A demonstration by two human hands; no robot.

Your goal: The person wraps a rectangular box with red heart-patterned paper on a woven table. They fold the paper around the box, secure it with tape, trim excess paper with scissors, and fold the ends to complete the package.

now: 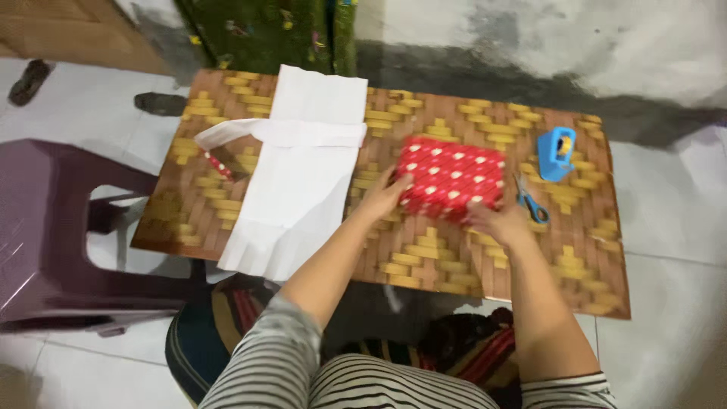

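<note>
— Two hands on the red dotted parcel?
— Yes. The left hand presses its left edge, fingers spread; the right hand grips its near right corner.
— Where does the parcel lie?
— On the woven-pattern worktop, white paper left of it, blue scissors and blue tape dispenser right of it.

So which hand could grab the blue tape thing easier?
Probably the right hand. It rests on the red dotted box at the side nearest the blue tape dispenser and scissors. The left hand is on the far side.
</note>
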